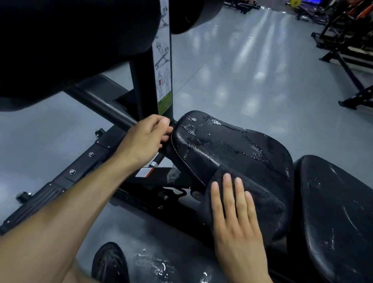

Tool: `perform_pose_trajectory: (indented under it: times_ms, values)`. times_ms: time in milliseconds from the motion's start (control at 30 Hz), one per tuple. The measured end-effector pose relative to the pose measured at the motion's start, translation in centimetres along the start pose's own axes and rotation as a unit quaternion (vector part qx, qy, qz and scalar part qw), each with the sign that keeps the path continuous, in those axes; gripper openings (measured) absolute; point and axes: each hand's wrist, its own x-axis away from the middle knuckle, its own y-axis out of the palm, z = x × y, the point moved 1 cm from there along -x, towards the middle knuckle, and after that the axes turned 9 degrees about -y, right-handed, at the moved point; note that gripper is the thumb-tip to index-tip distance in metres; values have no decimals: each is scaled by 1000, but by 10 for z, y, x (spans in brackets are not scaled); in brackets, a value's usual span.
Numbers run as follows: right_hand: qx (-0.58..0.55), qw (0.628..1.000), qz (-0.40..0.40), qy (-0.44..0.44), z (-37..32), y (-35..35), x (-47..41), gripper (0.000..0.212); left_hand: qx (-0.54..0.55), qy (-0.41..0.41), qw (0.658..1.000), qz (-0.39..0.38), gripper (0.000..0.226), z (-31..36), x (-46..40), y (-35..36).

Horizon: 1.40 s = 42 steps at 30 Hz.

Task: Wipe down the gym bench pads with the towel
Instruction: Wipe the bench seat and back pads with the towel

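**Mid-wipe on the seat pad, far end still wet**

Head view: you are working the black, rounded vinyl seat pad [231,151] and, by the look of it, are only partway across. Your right hand [237,219] lies flat with fingers straight and slightly spread, pressing the dark cloth towel [265,197] onto the near edge of that pad. The towel sits directly under your palm and fingers and drapes over the pad's near side. Your left hand [145,140] curls round the pad's far narrow end, thumb and fingers pinching its rim, apparently to steady it.

Beads and streaks of liquid glisten on the pad beyond the towel, toward your left hand. The next move probably calls for pushing the towel forward over that wet patch while keeping the palm pressed down. The long black vinyl back pad [339,219], just beside to the right, also shows streaks and looks not yet done. A puddle [161,269] shines on the grey floor near your black shoe [108,267].
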Motion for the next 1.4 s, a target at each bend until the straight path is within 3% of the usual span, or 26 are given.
perform_pose_trajectory:
  times_ms: [133,267,400,567,767,933,1100,1267,1400]
  values:
    - [-43,998,26,48,-27,4,-69,61,-4,-1,999,33,35,3,-3,2]
    - [-93,991,39,84,-51,-1,-147,67,15,-15,999,25,21,2,-3,0]
    - [-76,997,17,27,-19,-2,-93,92,-19,-8,1000,19,21,-3,-5,-4]
    - [-44,997,-1,57,9,-5,-23,75,-27,-10,1000,-3,24,-6,-7,-8]
    - [-48,997,5,58,-30,8,-113,89,-38,-7,999,7,35,0,-12,-8]
    - [-117,992,-36,19,-27,-7,-203,77,-99,-15,994,43,51,2,-6,-14]
    - [-153,988,-5,18,-28,-11,-182,76,-79,3,994,71,56,-5,-6,-15]
    - [-180,980,-2,-89,-7,-8,-148,69,-53,15,995,85,45,-3,-10,-14]
    - [-290,955,-69,5,53,-4,-223,59,-46,23,993,104,46,3,-8,-9]
